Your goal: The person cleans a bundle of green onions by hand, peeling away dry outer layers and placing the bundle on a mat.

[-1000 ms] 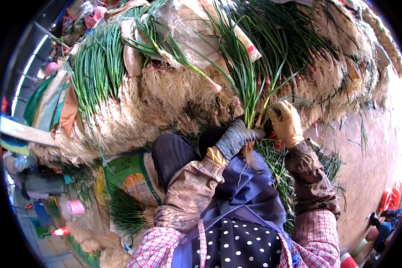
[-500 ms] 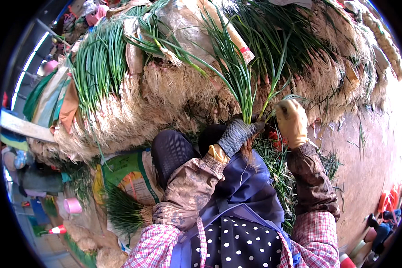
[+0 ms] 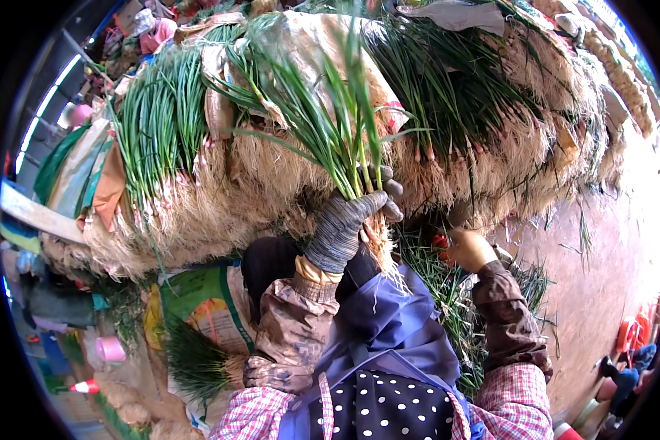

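Observation:
My left hand, in a grey knit glove, grips a bunch of green chives near its pale roots and holds it upright, leaves fanning upward. My right hand, in a tan glove, reaches down to the right into loose greens by a small red object; whether it grasps anything is hidden. Behind both hands rises a big heap of rooted chive bundles. A blue apron covers my lap.
More chive bundles lie at the left on sacks. A green-and-yellow printed bag with a small bunch sits at lower left. Brown ground spreads to the right. Pink tape rolls lie at far left.
My left hand has lifted the chive bunch up and leftward, clear of the heap. My right hand let go of it and dropped lower to the right.

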The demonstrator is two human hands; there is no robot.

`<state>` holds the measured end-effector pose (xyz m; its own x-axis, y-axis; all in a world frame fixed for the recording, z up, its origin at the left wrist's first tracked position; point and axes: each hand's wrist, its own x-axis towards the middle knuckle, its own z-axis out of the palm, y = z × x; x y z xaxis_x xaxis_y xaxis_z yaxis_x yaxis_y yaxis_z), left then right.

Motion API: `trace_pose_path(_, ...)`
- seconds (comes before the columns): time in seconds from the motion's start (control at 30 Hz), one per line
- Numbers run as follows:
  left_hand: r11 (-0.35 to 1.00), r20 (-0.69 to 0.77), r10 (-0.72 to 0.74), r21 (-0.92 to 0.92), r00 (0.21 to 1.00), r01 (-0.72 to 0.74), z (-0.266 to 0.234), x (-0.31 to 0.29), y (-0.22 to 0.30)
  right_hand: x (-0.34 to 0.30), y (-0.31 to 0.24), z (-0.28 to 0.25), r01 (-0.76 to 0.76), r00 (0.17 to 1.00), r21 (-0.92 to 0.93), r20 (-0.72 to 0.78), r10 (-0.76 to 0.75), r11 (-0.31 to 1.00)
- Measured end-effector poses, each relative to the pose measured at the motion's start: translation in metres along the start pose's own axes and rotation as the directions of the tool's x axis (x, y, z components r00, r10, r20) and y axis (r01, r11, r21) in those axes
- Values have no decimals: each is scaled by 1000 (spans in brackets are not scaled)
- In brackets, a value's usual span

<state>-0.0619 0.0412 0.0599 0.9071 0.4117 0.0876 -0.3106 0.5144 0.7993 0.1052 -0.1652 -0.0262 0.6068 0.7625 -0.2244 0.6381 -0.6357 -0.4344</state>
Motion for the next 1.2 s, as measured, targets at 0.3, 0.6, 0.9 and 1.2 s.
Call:
trace_pose_path(0.3, 960, -368, -279, -71, 887, 273, -2, 8, -51, 106, -77, -42, -130, 933, 2, -339, 123, 992)
trace_pose_path(0.6, 940, -281, -201, 216, 939, 266, -13, 21, -78, -9, -96, -11, 291, 878, 73, -416, -236, 954)
trace_pose_path(0.9, 825, -350, -328, 346, 877, 447, -7, 17, -77, 46, -95, -27, -138, 984, 989, 143, -108, 47)
trace_pose_path(1.2, 734, -456, 141, 644, 879, 216, -21, 18, -107, 64, -98, 29, 17, 935, 999, -31, 352, 41)
